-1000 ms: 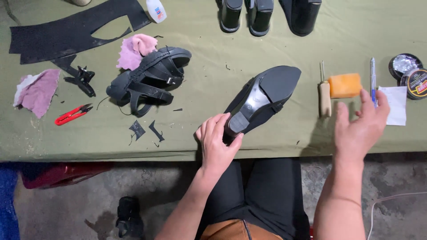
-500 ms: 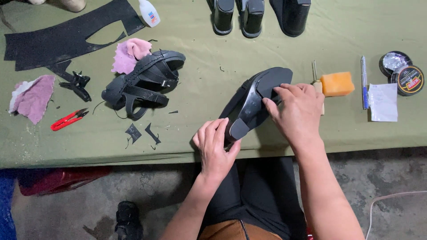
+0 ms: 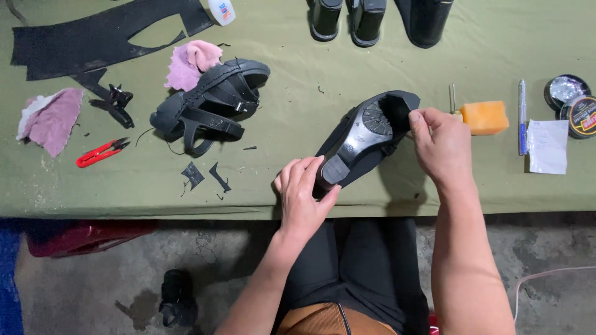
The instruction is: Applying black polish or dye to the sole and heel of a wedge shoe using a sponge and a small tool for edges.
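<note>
Black heeled shoe lies sole-up near the worktop's front edge. Left hand grips the heel end; right hand pinches the toe end. Orange sponge sits just beside the right hand.

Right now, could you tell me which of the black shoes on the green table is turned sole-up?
The black heeled shoe held between both hands; its grey sole and heel face up. The black strappy sandal lies apart, untouched.
</note>
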